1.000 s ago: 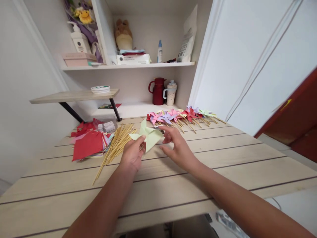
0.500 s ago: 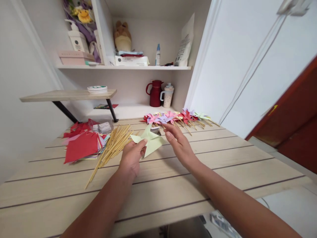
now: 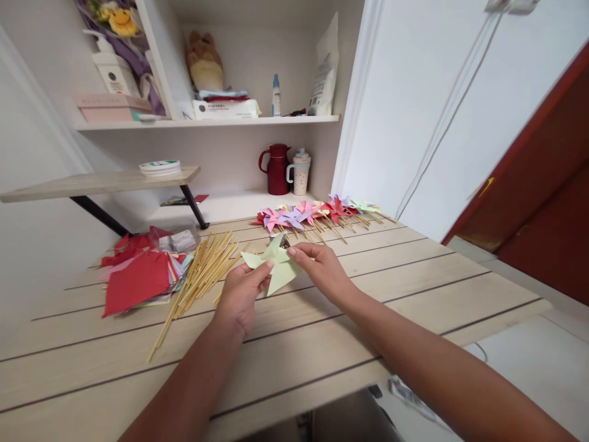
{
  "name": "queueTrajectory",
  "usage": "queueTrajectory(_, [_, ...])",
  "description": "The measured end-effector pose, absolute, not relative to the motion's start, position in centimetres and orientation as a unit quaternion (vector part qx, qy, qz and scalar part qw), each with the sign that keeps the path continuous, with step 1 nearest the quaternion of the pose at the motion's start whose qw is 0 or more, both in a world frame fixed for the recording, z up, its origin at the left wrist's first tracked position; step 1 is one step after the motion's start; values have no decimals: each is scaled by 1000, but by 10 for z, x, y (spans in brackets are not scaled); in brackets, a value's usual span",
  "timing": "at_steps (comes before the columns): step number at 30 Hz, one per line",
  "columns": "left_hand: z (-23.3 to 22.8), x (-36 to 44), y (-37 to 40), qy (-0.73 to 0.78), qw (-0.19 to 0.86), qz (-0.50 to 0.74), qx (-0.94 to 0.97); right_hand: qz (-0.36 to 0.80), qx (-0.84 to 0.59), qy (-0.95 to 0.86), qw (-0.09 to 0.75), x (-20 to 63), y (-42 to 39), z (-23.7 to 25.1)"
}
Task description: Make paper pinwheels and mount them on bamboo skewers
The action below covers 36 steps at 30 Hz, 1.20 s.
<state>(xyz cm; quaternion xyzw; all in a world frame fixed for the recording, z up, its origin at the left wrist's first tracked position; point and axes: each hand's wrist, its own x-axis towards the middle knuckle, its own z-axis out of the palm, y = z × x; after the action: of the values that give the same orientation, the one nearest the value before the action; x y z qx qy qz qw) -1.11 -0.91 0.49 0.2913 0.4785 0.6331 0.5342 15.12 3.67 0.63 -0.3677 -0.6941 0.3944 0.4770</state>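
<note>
A pale green paper pinwheel (image 3: 278,265) is held just above the wooden table (image 3: 322,331). My left hand (image 3: 242,294) pinches it from below at its centre. My right hand (image 3: 319,267) reaches in from the right, its fingertips touching the pinwheel's right blade near the middle. A small metal object lies on the table behind the pinwheel, mostly hidden. To the left of my left hand lies a bundle of bamboo sticks (image 3: 202,273).
A stack of coloured paper squares (image 3: 138,279), red on top, lies at the left. A row of finished pinwheels on sticks (image 3: 317,215) lies at the back. A red jug (image 3: 277,169) and a mug (image 3: 300,172) stand on the ledge; shelves hang above.
My right hand came back from the far side of the pinwheel and now touches its right blade. The camera has swung to the right, so everything sits further left.
</note>
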Motion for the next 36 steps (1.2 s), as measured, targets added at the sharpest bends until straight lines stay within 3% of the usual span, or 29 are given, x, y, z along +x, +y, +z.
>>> queueTrajectory(17, [9,-7,-11,486,539,622,295,374,-391,-657,524,149,41,4])
queueTrajectory(36, [-1,-11,-5,528,480,609,347,421,-335,-699,471,147,45,-4])
